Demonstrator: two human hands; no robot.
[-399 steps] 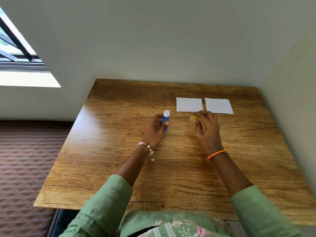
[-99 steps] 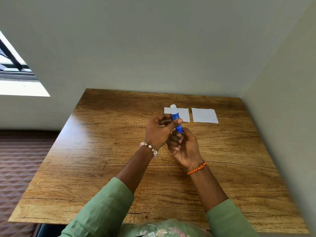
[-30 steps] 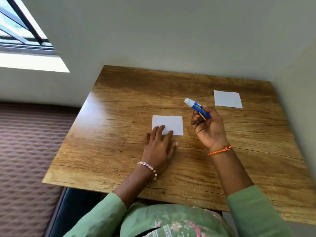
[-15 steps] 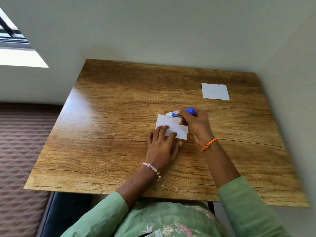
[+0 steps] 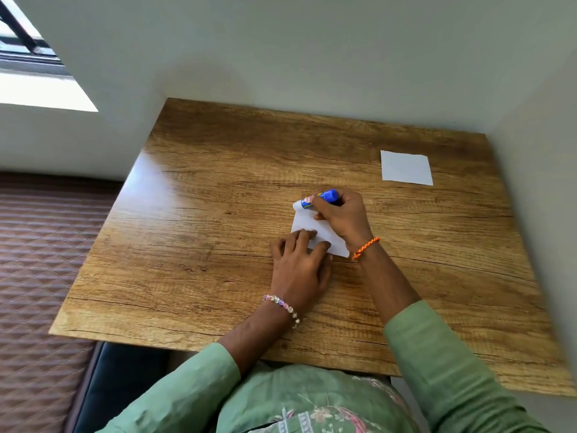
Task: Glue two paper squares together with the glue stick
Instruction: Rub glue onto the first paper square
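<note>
One white paper square point(image 5: 324, 233) lies near the middle of the wooden table point(image 5: 218, 245). My left hand point(image 5: 301, 265) lies flat with its fingertips pressing on the square's near left part. My right hand point(image 5: 343, 218) grips the blue glue stick point(image 5: 317, 200), which lies nearly level with its white tip on the square's far left corner. The hand hides much of the square. A second white paper square point(image 5: 406, 167) lies alone at the far right of the table.
The table fills a corner, with a grey wall point(image 5: 312, 57) behind it and another on the right. A window point(image 5: 28, 57) is at the upper left. Patterned brown floor point(image 5: 37, 276) lies to the left of the table.
The right hand has kept the glue stick's tip at the near square's far left corner. The left hand still presses the paper. The yellow cap seen much earlier is out of view.
</note>
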